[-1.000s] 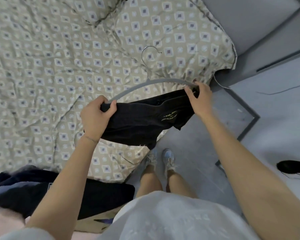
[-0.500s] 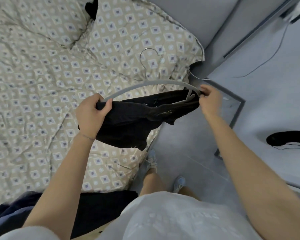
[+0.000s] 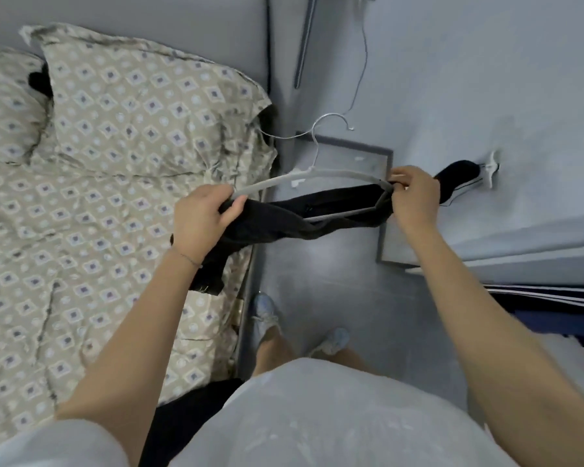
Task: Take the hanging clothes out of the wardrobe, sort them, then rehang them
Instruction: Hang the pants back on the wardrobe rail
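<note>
Black fabric garment point(image 3: 284, 225) sags at centre frame, threaded over the lower bar of a grey curved hanger point(image 3: 334, 172) with a wire hook. It is held level between both hands, probably so it sits evenly for rehanging. At its nine o'clock the left hand point(image 3: 199, 224) curls tight round cloth and hanger end together; at three o'clock the right hand point(image 3: 415, 197) pinches the other tip. The hook points to twelve o'clock.
</note>
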The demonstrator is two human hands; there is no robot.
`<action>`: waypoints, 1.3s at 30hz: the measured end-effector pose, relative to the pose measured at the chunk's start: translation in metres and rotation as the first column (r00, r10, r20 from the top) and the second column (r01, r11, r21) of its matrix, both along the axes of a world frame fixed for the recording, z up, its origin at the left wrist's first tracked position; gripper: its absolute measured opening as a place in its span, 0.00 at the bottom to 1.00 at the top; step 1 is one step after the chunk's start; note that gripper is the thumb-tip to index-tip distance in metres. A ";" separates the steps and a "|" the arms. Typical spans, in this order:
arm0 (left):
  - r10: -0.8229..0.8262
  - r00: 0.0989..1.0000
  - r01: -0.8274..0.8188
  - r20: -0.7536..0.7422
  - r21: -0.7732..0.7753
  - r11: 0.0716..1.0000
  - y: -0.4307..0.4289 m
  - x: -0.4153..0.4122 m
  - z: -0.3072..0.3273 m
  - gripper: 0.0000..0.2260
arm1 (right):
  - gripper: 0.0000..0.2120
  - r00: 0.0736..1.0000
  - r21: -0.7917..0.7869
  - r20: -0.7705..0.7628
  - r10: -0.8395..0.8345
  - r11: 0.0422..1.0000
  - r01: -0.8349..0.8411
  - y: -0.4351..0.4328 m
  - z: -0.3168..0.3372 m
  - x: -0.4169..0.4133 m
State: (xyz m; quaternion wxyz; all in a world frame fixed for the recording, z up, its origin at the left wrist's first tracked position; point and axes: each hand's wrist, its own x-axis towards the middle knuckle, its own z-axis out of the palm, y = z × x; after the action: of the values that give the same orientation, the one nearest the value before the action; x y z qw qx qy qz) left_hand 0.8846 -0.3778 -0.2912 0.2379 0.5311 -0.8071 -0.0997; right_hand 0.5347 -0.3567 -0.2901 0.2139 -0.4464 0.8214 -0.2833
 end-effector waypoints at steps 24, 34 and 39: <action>-0.462 0.855 0.510 -0.236 0.221 0.831 0.033 -0.294 0.018 0.21 | 0.10 0.907 -0.120 -0.096 -0.410 0.910 0.398 0.264 0.054 -0.199; -0.648 0.704 0.710 -0.291 0.251 0.658 0.075 -0.389 0.016 0.20 | 0.11 0.738 -0.157 -0.134 -0.661 0.750 0.643 0.355 0.049 -0.219; -0.714 0.630 0.777 -0.307 0.235 0.584 0.120 -0.443 0.019 0.19 | 0.11 0.639 -0.150 -0.142 -0.756 0.654 0.741 0.416 0.044 -0.241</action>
State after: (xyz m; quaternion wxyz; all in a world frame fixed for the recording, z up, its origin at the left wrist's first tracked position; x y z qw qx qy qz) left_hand 0.4420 -0.2575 -0.2719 0.1481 0.1633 -0.8992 -0.3778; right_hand 0.2937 0.0592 -0.2459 -0.0203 -0.0992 0.9372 -0.3338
